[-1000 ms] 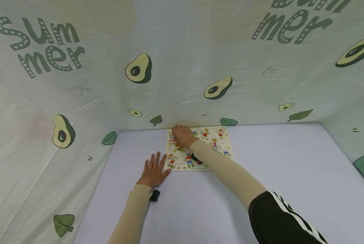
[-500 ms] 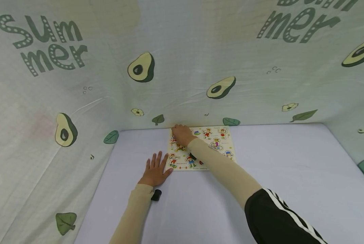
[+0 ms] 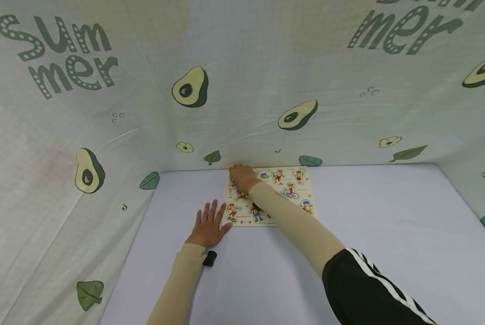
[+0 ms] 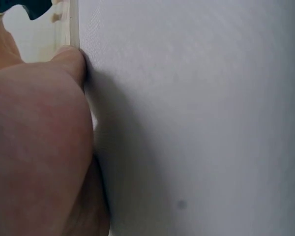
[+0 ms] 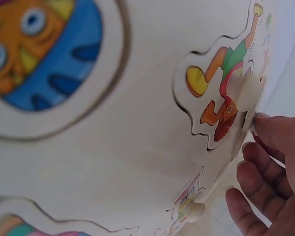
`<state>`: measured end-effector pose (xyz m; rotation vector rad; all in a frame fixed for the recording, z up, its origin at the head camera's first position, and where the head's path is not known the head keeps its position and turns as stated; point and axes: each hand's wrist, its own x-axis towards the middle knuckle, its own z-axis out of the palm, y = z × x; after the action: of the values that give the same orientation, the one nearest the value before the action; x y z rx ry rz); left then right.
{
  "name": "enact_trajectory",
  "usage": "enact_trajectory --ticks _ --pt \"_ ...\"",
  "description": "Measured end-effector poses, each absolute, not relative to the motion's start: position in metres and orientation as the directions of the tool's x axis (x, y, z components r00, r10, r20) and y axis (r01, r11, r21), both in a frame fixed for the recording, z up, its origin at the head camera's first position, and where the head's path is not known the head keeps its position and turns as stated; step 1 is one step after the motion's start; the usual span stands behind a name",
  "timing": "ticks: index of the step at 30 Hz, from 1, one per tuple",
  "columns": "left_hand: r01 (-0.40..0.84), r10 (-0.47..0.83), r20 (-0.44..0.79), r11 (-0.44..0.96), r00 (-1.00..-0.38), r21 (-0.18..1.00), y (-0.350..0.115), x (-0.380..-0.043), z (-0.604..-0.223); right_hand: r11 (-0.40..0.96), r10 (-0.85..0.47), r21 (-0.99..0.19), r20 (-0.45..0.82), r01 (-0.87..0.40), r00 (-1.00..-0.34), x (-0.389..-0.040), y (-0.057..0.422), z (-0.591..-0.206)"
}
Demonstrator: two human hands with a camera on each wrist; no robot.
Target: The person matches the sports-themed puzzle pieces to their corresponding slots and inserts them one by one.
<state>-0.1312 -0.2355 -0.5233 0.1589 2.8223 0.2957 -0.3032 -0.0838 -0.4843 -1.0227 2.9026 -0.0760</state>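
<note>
A cream wooden peg puzzle board (image 3: 306,190) with cut-out cartoon children lies at the back of the white table. My left hand (image 3: 206,229) rests flat with fingers spread beside the board's left edge, and its thumb (image 4: 71,59) touches the lower edge. My right hand (image 3: 244,177) reaches across to the upper left corner. In the right wrist view its thumb and forefinger pinch a puzzle piece (image 5: 246,119) at the board's edge, mostly hidden. Close by is the running-child piece (image 5: 231,64) with its cream knob; another knob (image 5: 194,212) stands out lower down.
A pale cloth wall (image 3: 242,135) printed with avocados and leaves rises right behind the board. White tabletop (image 3: 364,216) extends to the right and in front. My right forearm (image 3: 295,221) crosses over the board and hides some of its pictures.
The whole head view has shifted slightly, so the scene sits a little further right. Both hands keep their places at the board; the right forearm's angle alters slightly.
</note>
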Motion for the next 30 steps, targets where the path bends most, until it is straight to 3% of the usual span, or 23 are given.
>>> enact_trajectory --ticks 30 --pt "0.086 0.139 -0.262 0.975 -0.955 0.204 -0.2351 -0.1309 -0.5248 0.776 -0.630 -0.057 -0.037 -0.628 -0.776 -0.3116 -0.0865 -0.4858"
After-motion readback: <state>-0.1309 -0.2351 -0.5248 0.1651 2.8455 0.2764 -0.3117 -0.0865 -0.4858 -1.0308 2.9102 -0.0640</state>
